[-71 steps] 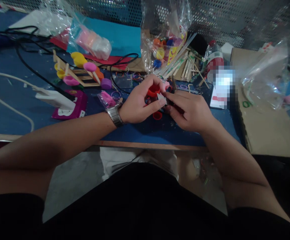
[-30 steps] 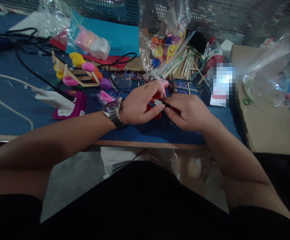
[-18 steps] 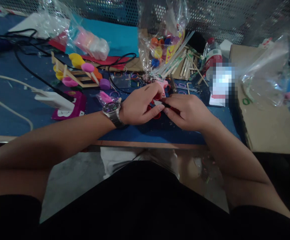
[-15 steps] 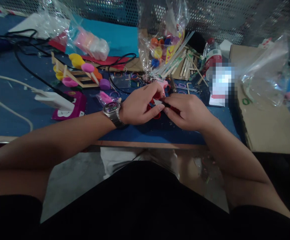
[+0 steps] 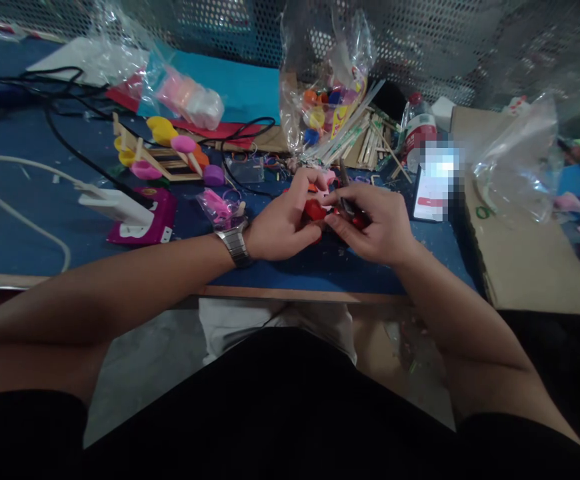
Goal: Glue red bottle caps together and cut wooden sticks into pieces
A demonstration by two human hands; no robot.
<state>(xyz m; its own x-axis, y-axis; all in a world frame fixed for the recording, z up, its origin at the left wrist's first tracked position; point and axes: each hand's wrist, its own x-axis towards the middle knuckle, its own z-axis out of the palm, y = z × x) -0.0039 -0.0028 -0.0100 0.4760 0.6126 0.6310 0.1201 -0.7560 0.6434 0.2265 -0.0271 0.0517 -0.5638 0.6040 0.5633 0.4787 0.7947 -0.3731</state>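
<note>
My left hand (image 5: 287,223), with a metal watch (image 5: 235,243) on its wrist, curls its thumb and fingers around a small red rounded piece (image 5: 314,210). My right hand (image 5: 377,223) meets it from the right, thumb and forefinger pinched at the piece's edge. A dark slim tool (image 5: 346,202) with some red beside it lies within the right hand's grip; the fingers hide most of it, so its kind is unclear. Just behind the hands is a pink object (image 5: 329,177), partly covered.
Spoon-and-stick model (image 5: 165,157), purple power socket (image 5: 163,210) with white plug, and small pink bagged item (image 5: 216,205) lie left. Behind are a clear bag of coloured caps (image 5: 315,113), wooden sticks (image 5: 370,140) and bottle (image 5: 417,127). Phone (image 5: 430,193) and cardboard box (image 5: 525,260) stand right.
The white pointed piece between my fingers is out of sight, and the red rounded piece now shows there. My left wrist has turned, and the dark tool shows more in my right hand.
</note>
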